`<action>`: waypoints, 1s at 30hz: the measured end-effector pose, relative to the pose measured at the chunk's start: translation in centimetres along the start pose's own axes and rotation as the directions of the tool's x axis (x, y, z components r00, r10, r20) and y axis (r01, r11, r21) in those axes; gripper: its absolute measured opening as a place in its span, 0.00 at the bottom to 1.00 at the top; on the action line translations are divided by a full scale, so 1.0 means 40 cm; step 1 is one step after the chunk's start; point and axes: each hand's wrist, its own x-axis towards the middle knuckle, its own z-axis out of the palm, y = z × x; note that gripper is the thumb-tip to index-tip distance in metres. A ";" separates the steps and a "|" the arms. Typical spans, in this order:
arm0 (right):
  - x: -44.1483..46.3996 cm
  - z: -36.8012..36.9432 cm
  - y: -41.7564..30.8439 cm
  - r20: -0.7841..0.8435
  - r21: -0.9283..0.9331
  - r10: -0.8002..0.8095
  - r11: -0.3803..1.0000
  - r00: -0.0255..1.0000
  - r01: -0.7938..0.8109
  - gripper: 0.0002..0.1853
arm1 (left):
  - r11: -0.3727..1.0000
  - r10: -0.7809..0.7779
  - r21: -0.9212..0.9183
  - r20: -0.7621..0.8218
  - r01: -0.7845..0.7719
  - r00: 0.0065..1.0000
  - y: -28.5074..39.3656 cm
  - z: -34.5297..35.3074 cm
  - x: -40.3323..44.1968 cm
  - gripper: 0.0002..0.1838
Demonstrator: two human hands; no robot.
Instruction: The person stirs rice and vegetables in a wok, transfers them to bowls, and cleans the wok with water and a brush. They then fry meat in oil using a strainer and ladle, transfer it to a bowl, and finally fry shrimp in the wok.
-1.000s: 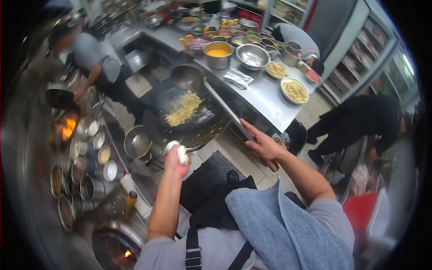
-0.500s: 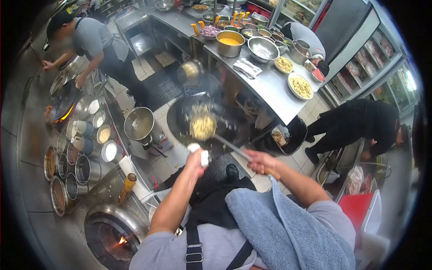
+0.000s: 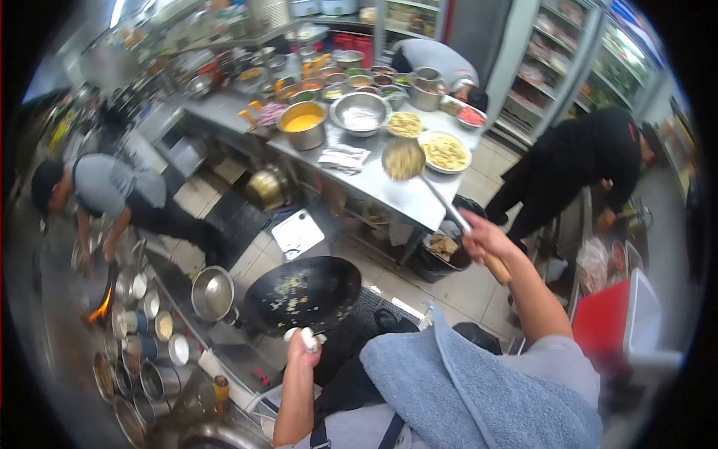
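Observation:
My right hand (image 3: 486, 241) grips the wooden handle of a long metal ladle (image 3: 441, 196). Its bowl is full of chopped yellowish food (image 3: 404, 160) and hangs over the steel counter, beside an oval plate of similar food (image 3: 446, 155). With a white cloth in its grasp, my left hand (image 3: 302, 347) is closed at the near edge of a black wok (image 3: 262, 308), apparently around its handle, which is hidden. Scattered bits of food (image 3: 290, 292) lie in the wok. A blue towel (image 3: 449, 382) drapes over my right shoulder.
On the steel counter (image 3: 407, 198) stand a pot of orange liquid (image 3: 303, 126), a metal bowl (image 3: 360, 114) and folded cloths (image 3: 344, 159). A strainer (image 3: 213, 294) sits left of the wok. One person (image 3: 123, 183) works at a flame; another (image 3: 591, 165) bends at right. A bin (image 3: 441, 254) stands under the counter.
My right hand has carried the loaded ladle from above the wok up and right to the counter. The wok now holds only scattered bits. My view has turned.

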 end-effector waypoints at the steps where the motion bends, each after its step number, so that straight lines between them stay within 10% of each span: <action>1: 0.022 -0.018 -0.016 -0.121 -0.071 -0.083 0.995 0.989 0.075 0.39 | 0.999 0.045 0.013 0.002 -0.045 0.999 0.015 -0.001 -0.010 0.11; 4: 0.192 -0.125 0.079 -0.442 -0.772 -0.502 0.635 0.743 -0.030 0.40 | 0.987 0.162 0.029 -0.032 -0.161 0.986 0.038 0.050 -0.092 0.12; 7: 0.237 -0.258 0.014 -0.431 -0.471 -0.258 0.882 0.865 0.028 0.42 | 0.977 0.211 -0.017 -0.076 -0.213 0.975 0.060 0.073 -0.161 0.11; 8: 0.224 -0.279 -0.008 -0.450 -0.516 -0.195 0.853 0.871 -0.076 0.43 | 0.971 0.231 -0.034 -0.100 -0.235 0.968 0.072 0.060 -0.166 0.12; 10: 0.256 -0.284 0.056 -0.376 -0.850 -0.568 0.526 0.732 -0.029 0.42 | 0.948 0.311 -0.061 -0.036 -0.313 0.950 0.092 0.041 -0.198 0.13; 20: 0.233 -0.292 0.005 -0.481 -0.803 -0.394 0.557 0.783 -0.213 0.45 | 0.822 0.472 -0.248 -0.207 -0.512 0.857 0.145 -0.088 -0.493 0.18; 24: 0.235 -0.109 -0.120 0.046 -0.828 -0.320 0.518 0.946 0.216 0.42 | 0.662 0.534 -0.277 -0.477 -0.696 0.698 0.140 -0.124 -0.571 0.18; 26: 0.213 0.074 -0.228 0.370 -0.684 -0.027 0.668 0.929 0.292 0.41 | 0.603 0.554 -0.335 -0.477 -0.724 0.682 0.138 -0.191 -0.597 0.18; 27: 0.207 0.165 -0.263 0.529 -0.602 0.098 0.744 0.843 0.291 0.41 | 0.603 0.573 -0.317 -0.466 -0.732 0.674 0.127 -0.220 -0.615 0.17; 28: 0.339 0.203 -0.159 0.880 -0.317 -0.200 0.427 0.430 0.847 0.41 | 0.583 0.569 -0.326 -0.490 -0.744 0.660 0.111 -0.241 -0.631 0.17; 30: 0.339 0.404 -0.171 0.879 -0.469 0.294 0.675 0.375 0.569 0.42 | 0.474 0.592 -0.383 -0.528 -0.793 0.609 0.068 -0.281 -0.665 0.16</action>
